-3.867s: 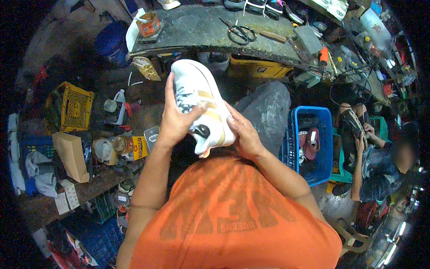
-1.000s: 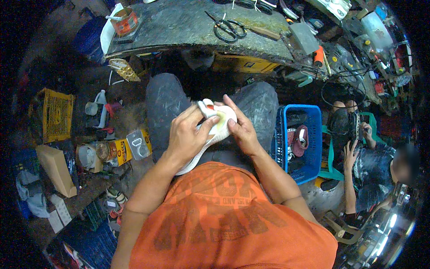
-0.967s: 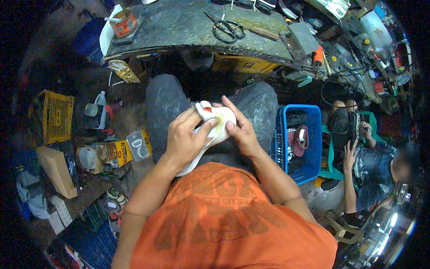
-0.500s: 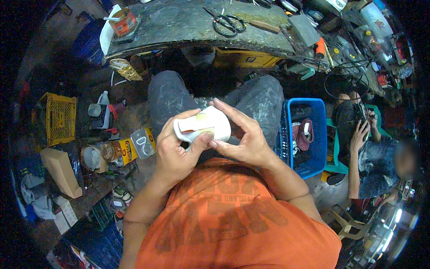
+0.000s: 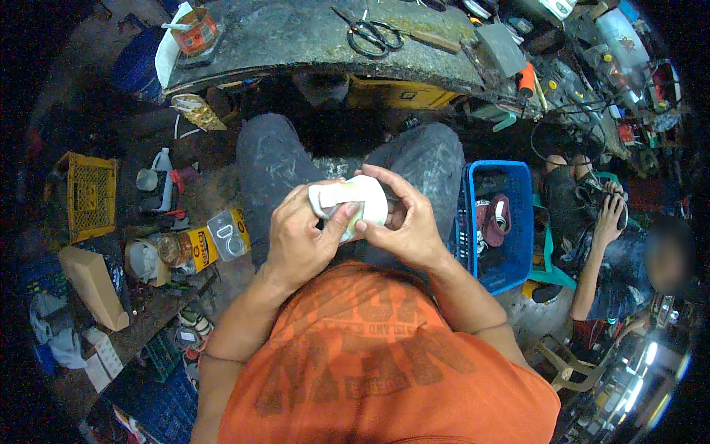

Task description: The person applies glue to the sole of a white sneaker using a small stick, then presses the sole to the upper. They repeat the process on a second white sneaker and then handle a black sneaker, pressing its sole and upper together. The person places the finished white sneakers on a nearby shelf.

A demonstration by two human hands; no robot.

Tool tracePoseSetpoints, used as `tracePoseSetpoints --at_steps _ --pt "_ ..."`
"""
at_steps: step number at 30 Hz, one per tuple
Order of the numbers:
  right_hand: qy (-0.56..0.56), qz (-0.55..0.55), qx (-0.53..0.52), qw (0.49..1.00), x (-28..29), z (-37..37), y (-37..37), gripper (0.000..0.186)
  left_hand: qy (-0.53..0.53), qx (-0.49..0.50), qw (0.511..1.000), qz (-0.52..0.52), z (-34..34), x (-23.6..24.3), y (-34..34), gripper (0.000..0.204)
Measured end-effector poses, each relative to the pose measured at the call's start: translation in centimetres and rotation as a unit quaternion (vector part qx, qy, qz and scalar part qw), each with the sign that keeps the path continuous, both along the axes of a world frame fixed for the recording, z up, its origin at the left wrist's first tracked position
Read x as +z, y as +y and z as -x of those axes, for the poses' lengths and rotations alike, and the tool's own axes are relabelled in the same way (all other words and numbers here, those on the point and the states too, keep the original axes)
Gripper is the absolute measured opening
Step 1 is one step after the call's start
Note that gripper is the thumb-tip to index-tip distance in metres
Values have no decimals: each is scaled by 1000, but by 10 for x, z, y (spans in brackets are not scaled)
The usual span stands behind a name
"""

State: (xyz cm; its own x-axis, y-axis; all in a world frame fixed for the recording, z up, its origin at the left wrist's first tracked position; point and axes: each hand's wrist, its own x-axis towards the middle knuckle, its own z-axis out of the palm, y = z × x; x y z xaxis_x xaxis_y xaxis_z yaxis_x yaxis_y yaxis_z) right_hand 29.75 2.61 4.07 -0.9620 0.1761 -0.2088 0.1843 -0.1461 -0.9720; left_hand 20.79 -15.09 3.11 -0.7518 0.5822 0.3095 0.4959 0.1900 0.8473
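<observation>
Above my lap, both hands hold a white rounded piece with a flat strap-like band and a looped left end; its exact kind I cannot make out. My left hand is closed round the looped end, the thumb pressing on the band near the middle. From the other side, my right hand grips the rounded end between thumb and fingers. A pale yellow-green patch shows under the thumbs. My palms hide the underside of the piece.
Ahead is a worn workbench with black-handled scissors and an orange tin. A blue basket with footwear stands at my right. Beyond it sits a co-worker. On the left are a yellow crate and a cardboard box.
The white piece has turned slightly, its band now lying flatter. My left thumb has moved up over the band, and my right fingers have curled more behind the rounded end.
</observation>
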Motion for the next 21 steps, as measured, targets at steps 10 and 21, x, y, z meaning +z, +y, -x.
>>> tracePoseSetpoints --at_steps 10,21 --pt "-61 101 35 992 1 -11 20 71 31 -48 998 29 -13 -4 2 21" --pt "-101 86 30 991 -11 -46 23 62 -1 -130 990 54 -21 -15 6 19"
